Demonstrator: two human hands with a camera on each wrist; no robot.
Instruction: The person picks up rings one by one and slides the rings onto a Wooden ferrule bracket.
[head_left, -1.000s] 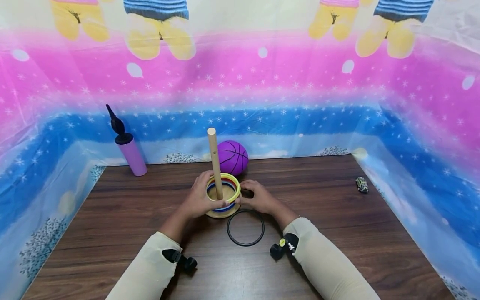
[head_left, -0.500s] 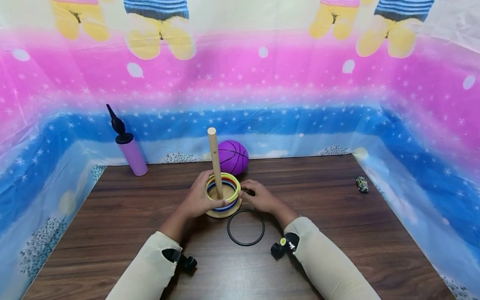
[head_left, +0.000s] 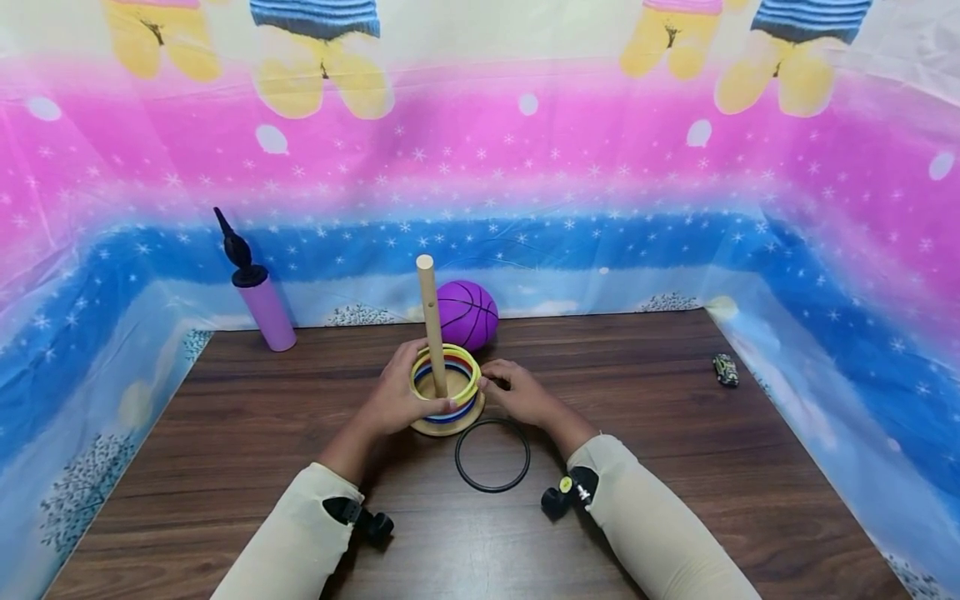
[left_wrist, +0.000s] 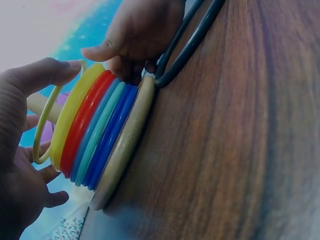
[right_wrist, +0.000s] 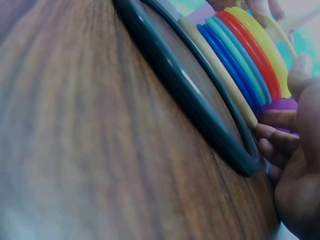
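Note:
A wooden peg (head_left: 431, 325) rises from a round wooden base (head_left: 442, 429), with a stack of yellow, red, teal and blue rings (left_wrist: 95, 130) around it. The thin top yellow ring (left_wrist: 41, 130) tilts away from the stack. My left hand (head_left: 393, 396) grips this ring, thumb on the near side and fingers on the far side. To the right of the stack is my right hand (head_left: 521, 393). Its thumb tip meets the yellow ring's edge, and its loosely bent fingers (right_wrist: 277, 135) reach the base's rim. A black ring (head_left: 459, 471) lies flat in front of the base.
Behind the peg sits a purple basketball (head_left: 468, 317). A purple hand pump (head_left: 266, 312) with a black nozzle stands at the back left, and a small toy car (head_left: 725, 370) is at the far right. Printed cloth (head_left: 570, 183) walls in the wooden table (head_left: 637, 400).
My right thumb has shifted slightly up and right, from the stack's front to its side. My left hand keeps its grip in the same place.

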